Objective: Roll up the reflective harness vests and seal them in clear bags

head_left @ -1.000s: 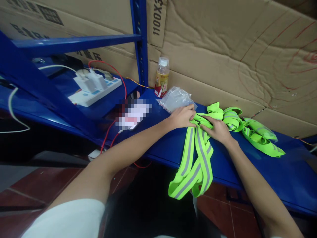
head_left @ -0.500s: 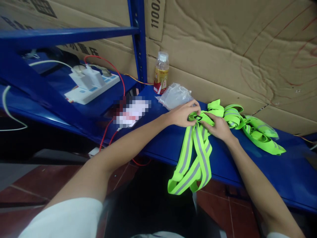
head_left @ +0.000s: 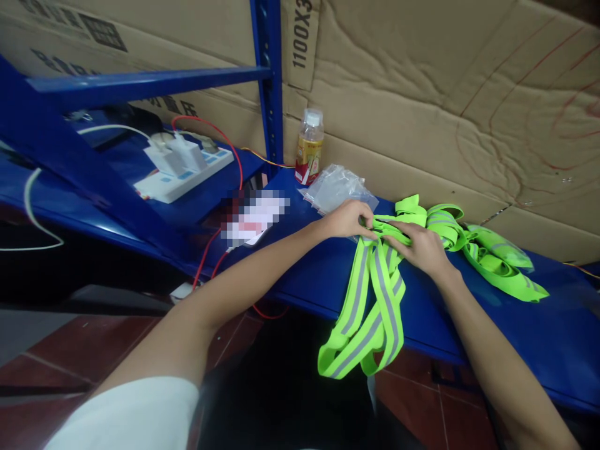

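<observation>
A neon-yellow reflective strap [head_left: 385, 300] with a grey stripe is gathered between my two hands, and its long loops hang over the front edge of the blue shelf [head_left: 309, 275]. My left hand [head_left: 349, 220] pinches the gathered part from the left. From the right, my right hand [head_left: 422, 247] grips the same bunch, thumb and fingers closed on it. The black buckle within the folds is mostly hidden. More reflective straps [head_left: 445, 225] lie coiled just beyond my right hand, and a bagged bundle [head_left: 504, 247] sits farther right.
Clear plastic bags [head_left: 340, 187] lie behind my left hand, beside a capped bottle [head_left: 310, 147]. To the left are a blurred phone [head_left: 255, 219] with a red cable and a white power strip [head_left: 187, 175]. Cardboard [head_left: 398, 94] stands along the back; a blue upright [head_left: 268, 81] rises there.
My fingers have closed in on the gathered strap, folding it over so the black buckle is now mostly covered. The camera view has shifted slightly; the hanging loops keep their shape.
</observation>
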`<state>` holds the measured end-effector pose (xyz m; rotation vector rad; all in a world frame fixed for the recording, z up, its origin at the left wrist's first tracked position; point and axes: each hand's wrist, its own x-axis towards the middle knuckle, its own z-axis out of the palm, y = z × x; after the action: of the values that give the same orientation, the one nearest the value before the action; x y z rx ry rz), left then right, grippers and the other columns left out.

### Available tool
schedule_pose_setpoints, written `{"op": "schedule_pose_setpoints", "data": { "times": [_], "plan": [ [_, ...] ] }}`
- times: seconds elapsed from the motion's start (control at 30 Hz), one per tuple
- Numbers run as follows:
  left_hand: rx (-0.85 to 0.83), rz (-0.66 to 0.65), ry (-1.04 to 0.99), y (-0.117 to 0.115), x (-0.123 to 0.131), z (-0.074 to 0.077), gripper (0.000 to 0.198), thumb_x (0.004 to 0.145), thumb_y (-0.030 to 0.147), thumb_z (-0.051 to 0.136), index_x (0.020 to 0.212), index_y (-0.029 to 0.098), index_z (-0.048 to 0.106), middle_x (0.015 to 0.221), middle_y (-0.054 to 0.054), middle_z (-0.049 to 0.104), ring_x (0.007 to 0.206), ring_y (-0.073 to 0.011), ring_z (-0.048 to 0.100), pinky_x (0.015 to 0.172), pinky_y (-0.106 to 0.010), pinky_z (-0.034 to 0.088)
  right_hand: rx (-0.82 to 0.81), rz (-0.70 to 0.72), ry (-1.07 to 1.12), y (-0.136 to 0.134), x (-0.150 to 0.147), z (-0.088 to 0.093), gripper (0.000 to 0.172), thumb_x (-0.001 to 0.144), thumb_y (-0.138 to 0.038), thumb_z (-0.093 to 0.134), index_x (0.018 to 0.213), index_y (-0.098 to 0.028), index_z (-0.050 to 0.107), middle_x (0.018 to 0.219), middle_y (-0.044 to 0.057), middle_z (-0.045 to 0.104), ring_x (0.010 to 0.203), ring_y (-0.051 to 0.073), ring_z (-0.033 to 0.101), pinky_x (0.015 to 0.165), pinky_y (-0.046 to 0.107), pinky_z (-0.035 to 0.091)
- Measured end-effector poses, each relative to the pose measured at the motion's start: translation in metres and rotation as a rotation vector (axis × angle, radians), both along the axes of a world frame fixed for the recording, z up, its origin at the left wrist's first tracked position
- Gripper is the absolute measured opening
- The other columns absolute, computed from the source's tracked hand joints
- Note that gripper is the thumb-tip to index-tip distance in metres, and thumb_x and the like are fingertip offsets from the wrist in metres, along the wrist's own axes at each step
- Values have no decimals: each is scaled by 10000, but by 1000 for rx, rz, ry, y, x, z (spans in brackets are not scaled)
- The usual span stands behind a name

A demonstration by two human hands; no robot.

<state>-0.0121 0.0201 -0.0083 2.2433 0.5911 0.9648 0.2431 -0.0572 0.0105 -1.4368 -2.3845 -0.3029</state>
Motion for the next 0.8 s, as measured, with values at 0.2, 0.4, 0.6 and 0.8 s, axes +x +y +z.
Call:
{"op": "schedule_pose_setpoints", "data": {
  "times": [0.2, 0.4, 0.6, 0.8],
  "plan": [
    [-12, 15, 11, 3, -1, -2, 270, 762, 333, 917, 674, 170, 721, 827, -25, 712, 788, -154, 646, 747, -286, 461, 155, 153, 40, -17, -14, 16, 394, 1052, -471, 606, 1366, -274, 742, 1336, 151, 733, 1241, 354, 681, 1026, 512, 522],
    [-57, 12, -41, 11, -2, -6, 288, 714, 373, 928, 662, 161, 740, 738, -9, 687, 743, -139, 624, 749, -281, 457, -25, 274, -145, -31, -35, 9, 362, 1099, -489, 559, 1158, -237, 811, 965, 84, 809, 908, 265, 723, 835, 425, 444],
    [-190, 62, -75, 14, -3, -4, 418, 703, 487, 909, 650, 154, 663, 627, 22, 609, 629, -113, 532, 632, -263, 381, -20, 254, -162, -34, -43, 10, 434, 1134, -434, 507, 910, -227, 816, 776, 50, 783, 799, 235, 683, 802, 415, 357],
    [5, 179, 32, 6, -1, 1, 278, 812, 299, 820, 678, 174, 611, 680, 20, 621, 676, -132, 529, 680, -281, 371, -113, 124, 142, -40, -52, 2, 368, 1095, -484, 540, 1035, -251, 819, 716, 22, 761, 624, 221, 658, 733, 387, 468]
  ]
}}
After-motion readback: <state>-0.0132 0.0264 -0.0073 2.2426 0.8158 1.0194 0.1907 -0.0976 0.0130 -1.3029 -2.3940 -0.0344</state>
